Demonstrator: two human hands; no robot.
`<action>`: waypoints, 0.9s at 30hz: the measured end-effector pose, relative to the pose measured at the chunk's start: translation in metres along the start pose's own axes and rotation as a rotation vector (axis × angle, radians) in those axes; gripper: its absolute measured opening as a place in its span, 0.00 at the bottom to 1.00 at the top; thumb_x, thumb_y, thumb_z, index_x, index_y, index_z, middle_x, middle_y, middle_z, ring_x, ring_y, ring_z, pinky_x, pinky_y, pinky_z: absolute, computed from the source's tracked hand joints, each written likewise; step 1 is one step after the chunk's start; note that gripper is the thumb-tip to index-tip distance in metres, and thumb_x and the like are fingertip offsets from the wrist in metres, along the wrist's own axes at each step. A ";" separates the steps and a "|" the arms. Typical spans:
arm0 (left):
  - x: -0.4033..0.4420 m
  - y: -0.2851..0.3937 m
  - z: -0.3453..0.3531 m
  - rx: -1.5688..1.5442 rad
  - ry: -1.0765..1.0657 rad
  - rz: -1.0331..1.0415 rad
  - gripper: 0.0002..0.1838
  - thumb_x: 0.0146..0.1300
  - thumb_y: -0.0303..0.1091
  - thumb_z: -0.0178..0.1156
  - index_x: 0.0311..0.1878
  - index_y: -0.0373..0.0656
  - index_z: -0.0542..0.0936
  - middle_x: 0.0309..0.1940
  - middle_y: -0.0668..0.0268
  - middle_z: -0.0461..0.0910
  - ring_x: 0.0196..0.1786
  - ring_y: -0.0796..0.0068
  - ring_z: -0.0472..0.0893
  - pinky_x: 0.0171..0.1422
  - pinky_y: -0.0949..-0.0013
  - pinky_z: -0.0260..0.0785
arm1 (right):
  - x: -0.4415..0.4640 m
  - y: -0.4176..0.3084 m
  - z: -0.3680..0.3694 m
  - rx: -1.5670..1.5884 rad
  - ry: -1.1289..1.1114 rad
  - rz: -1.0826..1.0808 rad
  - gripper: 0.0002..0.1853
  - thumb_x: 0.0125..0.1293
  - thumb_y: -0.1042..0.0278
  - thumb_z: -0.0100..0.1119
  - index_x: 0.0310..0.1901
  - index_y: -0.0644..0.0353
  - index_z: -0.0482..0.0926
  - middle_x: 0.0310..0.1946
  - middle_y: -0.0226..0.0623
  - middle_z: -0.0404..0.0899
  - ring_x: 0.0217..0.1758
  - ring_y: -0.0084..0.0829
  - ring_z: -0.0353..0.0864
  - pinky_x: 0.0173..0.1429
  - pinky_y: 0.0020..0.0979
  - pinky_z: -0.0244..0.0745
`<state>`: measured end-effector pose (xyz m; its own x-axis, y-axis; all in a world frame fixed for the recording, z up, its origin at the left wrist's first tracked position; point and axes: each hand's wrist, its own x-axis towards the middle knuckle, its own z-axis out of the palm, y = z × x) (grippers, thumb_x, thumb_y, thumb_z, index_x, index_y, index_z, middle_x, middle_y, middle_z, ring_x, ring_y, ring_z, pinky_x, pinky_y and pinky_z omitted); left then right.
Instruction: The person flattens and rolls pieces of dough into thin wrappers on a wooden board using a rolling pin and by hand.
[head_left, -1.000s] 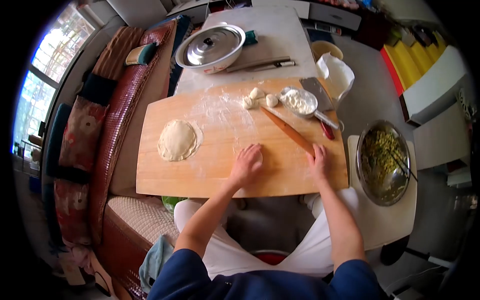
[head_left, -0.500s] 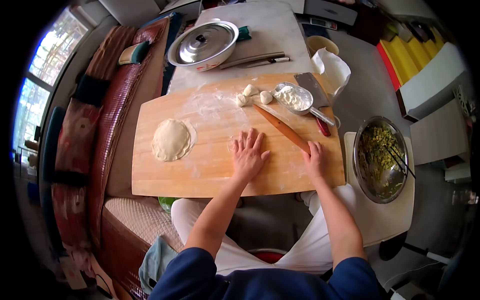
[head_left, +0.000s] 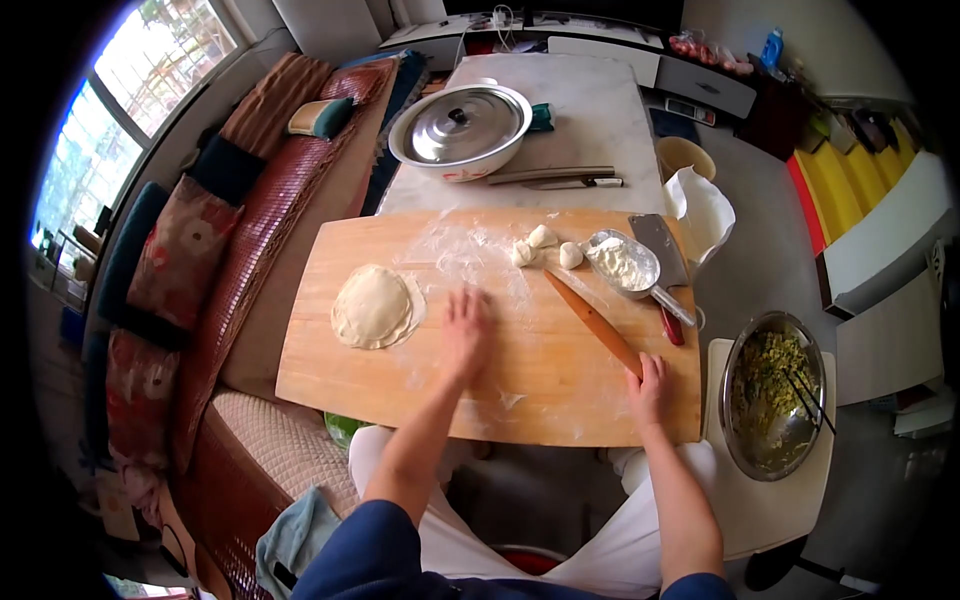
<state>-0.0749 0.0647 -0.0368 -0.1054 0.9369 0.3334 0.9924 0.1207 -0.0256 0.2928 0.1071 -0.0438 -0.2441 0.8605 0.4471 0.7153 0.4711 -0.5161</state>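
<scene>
My right hand (head_left: 650,388) is wrapped round the near end of a tapered wooden rolling pin (head_left: 595,322), which lies slantwise on the wooden board (head_left: 560,400). My left hand (head_left: 467,335) is palm down on the middle of the board, somewhat blurred, with its fingers stretched forward; whether anything lies under it is hidden. To its left sits a stack of thin round dough wrappers (head_left: 372,308). Several small dough pieces (head_left: 542,238) lie beyond the pin's far tip. Beside them rests a metal scoop (head_left: 625,263) holding flour. Loose flour dusts the far part of the board.
A cleaver (head_left: 660,245) lies at the board's right edge. Right of the board, a steel bowl (head_left: 735,435) holds chopped filling and chopsticks. A lidded pot (head_left: 462,130) and a knife (head_left: 580,184) are on the table behind. A sofa (head_left: 270,230) runs along the left.
The camera has tilted up. My left hand has slid left and away across the board, its fingers less spread than before. My right hand still holds the rolling pin in place.
</scene>
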 end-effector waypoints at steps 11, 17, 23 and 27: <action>0.074 0.000 0.033 -0.215 -0.090 -0.097 0.32 0.71 0.50 0.55 0.72 0.45 0.66 0.77 0.54 0.62 0.80 0.47 0.57 0.81 0.46 0.51 | 0.000 -0.002 -0.001 0.046 -0.043 0.064 0.18 0.62 0.70 0.65 0.53 0.62 0.76 0.44 0.44 0.77 0.50 0.51 0.75 0.53 0.48 0.72; -0.017 0.073 -0.032 -0.693 -0.333 0.205 0.30 0.73 0.47 0.54 0.74 0.46 0.66 0.77 0.58 0.61 0.80 0.52 0.57 0.81 0.48 0.49 | -0.001 -0.005 -0.003 0.008 -0.039 0.050 0.19 0.61 0.70 0.66 0.53 0.61 0.77 0.46 0.43 0.77 0.51 0.50 0.75 0.55 0.47 0.72; 0.009 0.097 -0.045 -0.579 -0.163 -0.074 0.29 0.74 0.53 0.51 0.73 0.51 0.70 0.78 0.61 0.60 0.80 0.52 0.56 0.83 0.45 0.45 | 0.000 -0.004 -0.001 -0.006 -0.033 0.063 0.19 0.61 0.69 0.67 0.54 0.60 0.77 0.46 0.43 0.77 0.51 0.49 0.75 0.55 0.47 0.72; 0.001 0.125 -0.029 -0.300 -0.219 -0.041 0.36 0.69 0.60 0.54 0.77 0.59 0.65 0.80 0.64 0.56 0.82 0.50 0.49 0.83 0.43 0.41 | 0.004 -0.003 0.000 -0.030 -0.020 0.052 0.19 0.61 0.68 0.67 0.53 0.59 0.77 0.46 0.42 0.77 0.51 0.49 0.75 0.54 0.47 0.73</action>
<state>0.0511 0.0714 -0.0128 -0.1247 0.9852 0.1180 0.9583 0.0887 0.2716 0.2900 0.1086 -0.0402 -0.2188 0.8875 0.4056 0.7463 0.4200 -0.5164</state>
